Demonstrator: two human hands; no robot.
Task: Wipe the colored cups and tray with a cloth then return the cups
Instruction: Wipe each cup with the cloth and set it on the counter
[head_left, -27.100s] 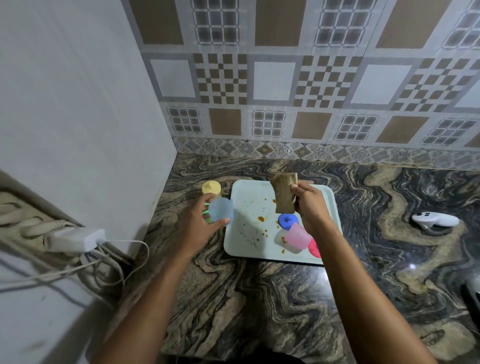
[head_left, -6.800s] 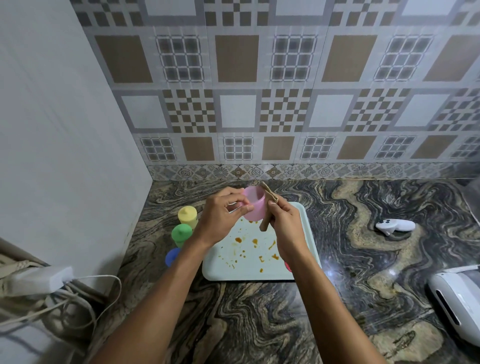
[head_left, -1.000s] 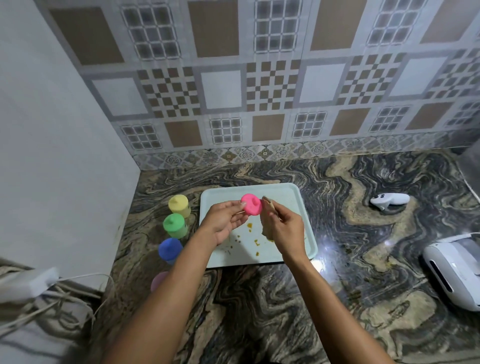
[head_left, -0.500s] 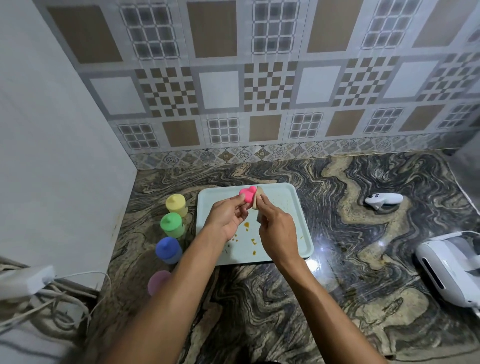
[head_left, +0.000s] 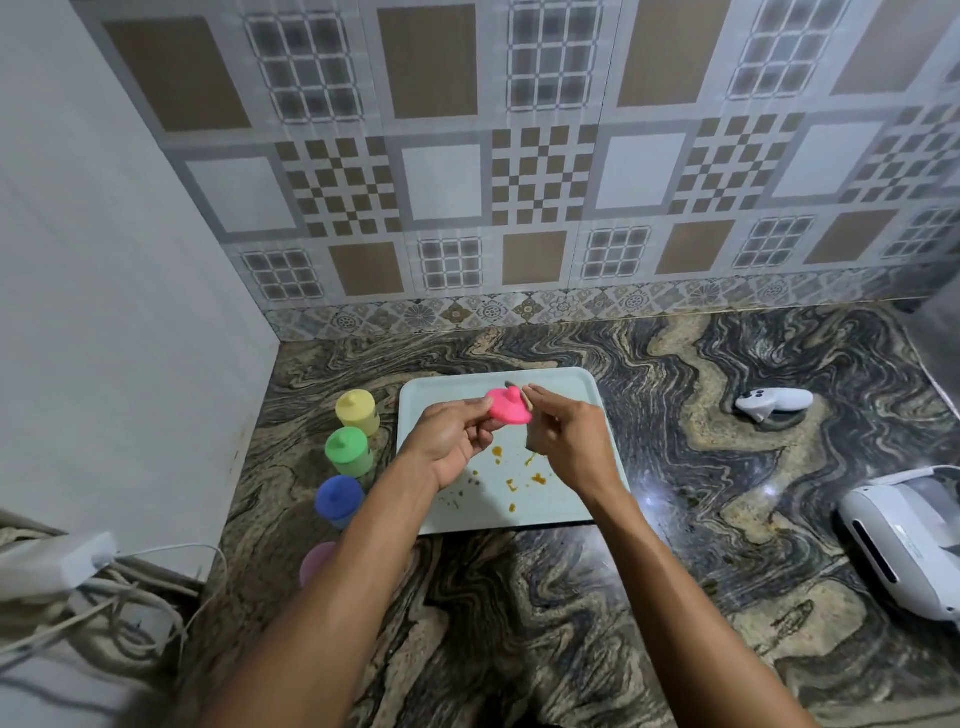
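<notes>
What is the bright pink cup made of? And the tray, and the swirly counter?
Pink cup: probably plastic or soft foam; matte, evenly coloured, no shine.
Tray: likely plastic or melamine; smooth pale mint with a rounded rim.
Counter: polished stone, it seems; swirled veins and a bright light reflection.

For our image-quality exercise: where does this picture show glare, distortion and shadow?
Head view: glare spot on the countertop right of the tray; wide-angle lens bows the wall tiles near the edges; the left hand, holding the pink cup, and right hand, pinching the cloth, cast a soft shadow on the tray.
</notes>
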